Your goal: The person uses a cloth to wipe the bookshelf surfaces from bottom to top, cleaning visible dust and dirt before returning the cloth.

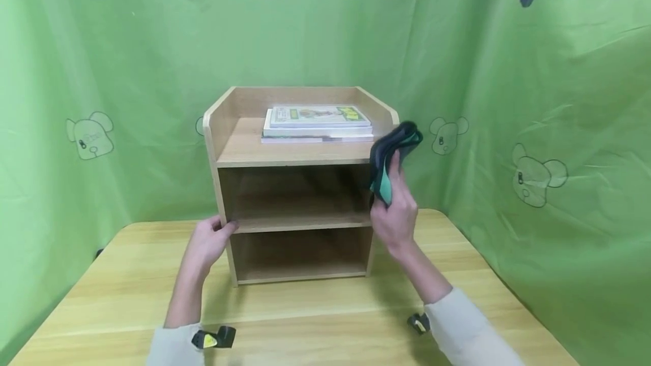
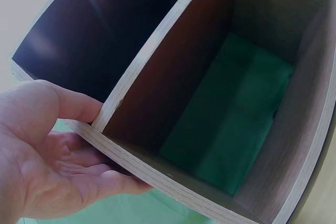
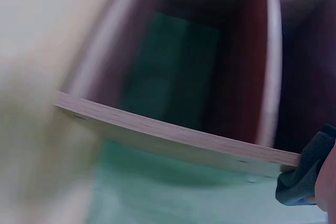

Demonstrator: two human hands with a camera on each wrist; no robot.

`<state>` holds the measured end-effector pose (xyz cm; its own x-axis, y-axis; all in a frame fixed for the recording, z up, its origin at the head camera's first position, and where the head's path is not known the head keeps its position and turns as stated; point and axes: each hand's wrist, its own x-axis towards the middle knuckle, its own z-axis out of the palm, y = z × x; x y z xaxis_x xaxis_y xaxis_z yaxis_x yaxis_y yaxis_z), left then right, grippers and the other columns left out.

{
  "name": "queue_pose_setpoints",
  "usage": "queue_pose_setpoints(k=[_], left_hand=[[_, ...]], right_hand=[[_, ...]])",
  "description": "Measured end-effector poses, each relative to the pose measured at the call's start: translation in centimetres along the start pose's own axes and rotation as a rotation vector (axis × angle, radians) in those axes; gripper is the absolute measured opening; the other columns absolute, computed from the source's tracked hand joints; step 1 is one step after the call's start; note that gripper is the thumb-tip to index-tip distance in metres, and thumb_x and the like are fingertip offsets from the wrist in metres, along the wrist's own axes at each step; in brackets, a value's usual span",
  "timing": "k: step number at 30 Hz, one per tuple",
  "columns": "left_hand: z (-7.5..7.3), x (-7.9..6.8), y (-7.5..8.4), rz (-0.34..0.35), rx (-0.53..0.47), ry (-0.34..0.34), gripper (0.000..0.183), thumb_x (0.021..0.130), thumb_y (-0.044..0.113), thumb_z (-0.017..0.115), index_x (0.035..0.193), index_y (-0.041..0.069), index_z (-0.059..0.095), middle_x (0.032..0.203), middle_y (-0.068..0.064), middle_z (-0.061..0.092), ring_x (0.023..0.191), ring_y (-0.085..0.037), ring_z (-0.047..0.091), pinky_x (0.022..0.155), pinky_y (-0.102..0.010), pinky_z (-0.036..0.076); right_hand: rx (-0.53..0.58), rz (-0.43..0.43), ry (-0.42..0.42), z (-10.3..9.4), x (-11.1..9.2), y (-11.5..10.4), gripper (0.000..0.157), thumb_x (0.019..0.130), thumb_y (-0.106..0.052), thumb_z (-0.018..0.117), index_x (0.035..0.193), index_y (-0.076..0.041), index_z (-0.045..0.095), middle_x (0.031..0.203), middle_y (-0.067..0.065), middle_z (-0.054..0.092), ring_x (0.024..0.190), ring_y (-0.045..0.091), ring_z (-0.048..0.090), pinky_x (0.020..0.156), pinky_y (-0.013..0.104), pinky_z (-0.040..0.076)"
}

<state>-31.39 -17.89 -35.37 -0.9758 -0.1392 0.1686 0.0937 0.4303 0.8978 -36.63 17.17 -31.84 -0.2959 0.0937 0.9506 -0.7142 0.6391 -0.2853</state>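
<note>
A small wooden desk shelf (image 1: pixel 300 227) with a walled top and two open compartments stands on the table. My left hand (image 1: pixel 208 242) grips its left side panel (image 2: pixel 131 162) at the middle board, thumb on the front edge and fingers outside. At the upper right of the shelf, my right hand (image 1: pixel 395 213) holds a folded dark cloth (image 1: pixel 385 154) with green patches, overlapping the right side panel in the head view. In the right wrist view the cloth (image 3: pixel 303 174) lies right at the panel's edge, and most of that hand is out of frame.
A short stack of books (image 1: pixel 317 123) lies on the shelf's top. The light wooden table (image 1: pixel 300 321) extends around the shelf, and a green printed curtain (image 1: pixel 152 44) hangs behind it and along both sides.
</note>
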Motion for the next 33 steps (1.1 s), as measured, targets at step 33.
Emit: queue_pose_setpoints(k=[33], left_hand=[[-0.3,0.0,0.1,-0.002,-0.008,-0.015,0.035,0.095,0.025,0.055,0.117,-0.001,0.062,0.124,-0.023,0.058,0.115,-0.034,0.051,0.097,-0.053,0.039]], right_hand=[[-0.497,0.604,-1.046,0.7,22.5,-4.9,0.045,0.088,-0.040,0.052,0.110,0.000,0.053,0.101,0.015,0.053,0.081,0.025,0.053,0.064,0.034,0.048]])
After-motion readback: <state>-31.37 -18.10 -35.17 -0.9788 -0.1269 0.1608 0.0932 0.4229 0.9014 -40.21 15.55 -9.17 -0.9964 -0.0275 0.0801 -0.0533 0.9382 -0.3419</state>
